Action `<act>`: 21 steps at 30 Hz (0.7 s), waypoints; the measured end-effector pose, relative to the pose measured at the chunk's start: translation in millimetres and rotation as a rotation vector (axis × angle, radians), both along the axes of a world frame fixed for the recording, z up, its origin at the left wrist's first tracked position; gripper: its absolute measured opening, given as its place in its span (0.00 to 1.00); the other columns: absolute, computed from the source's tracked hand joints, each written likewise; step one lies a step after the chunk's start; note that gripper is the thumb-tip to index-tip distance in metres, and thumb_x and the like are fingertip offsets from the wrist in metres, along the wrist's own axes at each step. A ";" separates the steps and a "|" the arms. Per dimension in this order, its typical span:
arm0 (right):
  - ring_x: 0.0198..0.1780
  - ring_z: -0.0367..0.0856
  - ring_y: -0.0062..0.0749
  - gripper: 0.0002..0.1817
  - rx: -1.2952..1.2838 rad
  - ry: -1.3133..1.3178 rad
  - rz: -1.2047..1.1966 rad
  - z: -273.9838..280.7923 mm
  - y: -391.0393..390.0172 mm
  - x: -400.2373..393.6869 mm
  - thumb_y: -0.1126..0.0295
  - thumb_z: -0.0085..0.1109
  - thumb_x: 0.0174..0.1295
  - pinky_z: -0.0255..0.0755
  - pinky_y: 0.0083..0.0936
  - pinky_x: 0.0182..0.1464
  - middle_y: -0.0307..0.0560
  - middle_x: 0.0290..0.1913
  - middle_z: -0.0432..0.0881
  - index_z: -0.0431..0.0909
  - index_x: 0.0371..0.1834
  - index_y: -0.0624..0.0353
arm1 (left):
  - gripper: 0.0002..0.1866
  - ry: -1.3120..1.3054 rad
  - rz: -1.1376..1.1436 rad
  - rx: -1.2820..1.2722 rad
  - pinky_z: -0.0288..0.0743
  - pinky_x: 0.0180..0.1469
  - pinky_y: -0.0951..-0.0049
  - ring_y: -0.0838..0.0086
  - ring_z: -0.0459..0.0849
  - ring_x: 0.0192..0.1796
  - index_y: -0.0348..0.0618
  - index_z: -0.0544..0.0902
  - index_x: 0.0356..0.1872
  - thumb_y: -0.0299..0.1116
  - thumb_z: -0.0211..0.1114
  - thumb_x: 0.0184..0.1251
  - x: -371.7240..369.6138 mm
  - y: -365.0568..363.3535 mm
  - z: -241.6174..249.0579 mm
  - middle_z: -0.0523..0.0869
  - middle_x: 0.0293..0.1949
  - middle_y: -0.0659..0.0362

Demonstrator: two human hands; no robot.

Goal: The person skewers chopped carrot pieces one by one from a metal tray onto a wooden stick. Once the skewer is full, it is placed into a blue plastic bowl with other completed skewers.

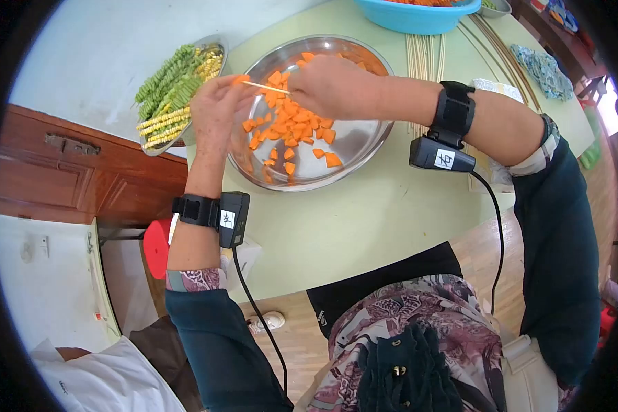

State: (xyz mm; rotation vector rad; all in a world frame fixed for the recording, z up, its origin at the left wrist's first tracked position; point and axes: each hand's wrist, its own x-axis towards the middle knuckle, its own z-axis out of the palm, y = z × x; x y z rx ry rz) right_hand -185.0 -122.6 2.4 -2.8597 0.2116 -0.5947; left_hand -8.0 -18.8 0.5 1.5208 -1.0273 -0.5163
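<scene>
Over the left rim of a round steel basin (353,154), my left hand (215,113) pinches an orange carrot piece (241,79) at the tip of a thin wooden skewer (266,88). My right hand (333,86) is closed around the other end of that skewer, above the basin. Many cut carrot pieces (299,125) lie loose in the basin below both hands. Part of the basin's far side is hidden behind my right hand and forearm.
Left of the basin, a metal tray (154,150) holds skewered green and yellow food (168,89). Bare skewers (426,55) lie right of the basin, near a blue tub (412,19) and a crumpled cloth (542,72). Another person's white clothing (110,381) shows at lower left, near a red stool (156,247).
</scene>
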 end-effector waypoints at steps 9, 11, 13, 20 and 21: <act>0.28 0.78 0.51 0.12 0.314 -0.190 0.030 -16.3 -17.3 15.8 0.69 0.48 0.51 0.72 0.39 0.33 0.62 0.23 0.78 0.77 0.21 0.69 | 0.10 -0.034 -0.169 0.030 0.80 0.44 0.75 0.69 0.84 0.41 0.28 0.74 0.44 0.23 0.56 0.63 -18.8 -3.2 -7.6 0.82 0.39 0.49; 0.28 0.78 0.51 0.12 0.287 -0.143 -0.007 -15.3 -15.2 17.5 0.70 0.48 0.51 0.72 0.39 0.33 0.62 0.24 0.78 0.76 0.21 0.69 | 0.10 -0.037 -0.256 0.039 0.80 0.44 0.74 0.69 0.84 0.41 0.29 0.75 0.44 0.22 0.56 0.63 -22.5 -4.4 -9.5 0.82 0.39 0.49; 0.28 0.78 0.51 0.13 0.236 -0.078 -0.082 -15.6 -12.1 17.0 0.70 0.48 0.52 0.73 0.39 0.34 0.64 0.23 0.77 0.76 0.21 0.70 | 0.09 -0.063 -0.259 0.111 0.80 0.43 0.74 0.70 0.84 0.40 0.30 0.76 0.43 0.21 0.56 0.62 -24.8 -4.9 -8.3 0.83 0.38 0.50; 0.26 0.79 0.47 0.14 0.267 -0.062 -0.034 -10.5 -13.7 18.7 0.67 0.50 0.54 0.74 0.38 0.32 0.60 0.22 0.78 0.77 0.20 0.69 | 0.09 -0.234 -0.118 0.086 0.80 0.42 0.76 0.70 0.84 0.39 0.29 0.76 0.42 0.22 0.57 0.61 -15.7 -9.8 -9.1 0.83 0.37 0.51; 0.26 0.80 0.46 0.14 0.321 -0.067 -0.038 -10.8 -9.5 13.5 0.66 0.51 0.54 0.74 0.38 0.32 0.59 0.21 0.78 0.77 0.20 0.68 | 0.09 -0.167 -0.076 0.038 0.80 0.42 0.77 0.70 0.84 0.39 0.28 0.76 0.42 0.22 0.58 0.61 -11.6 -9.0 -8.4 0.83 0.37 0.51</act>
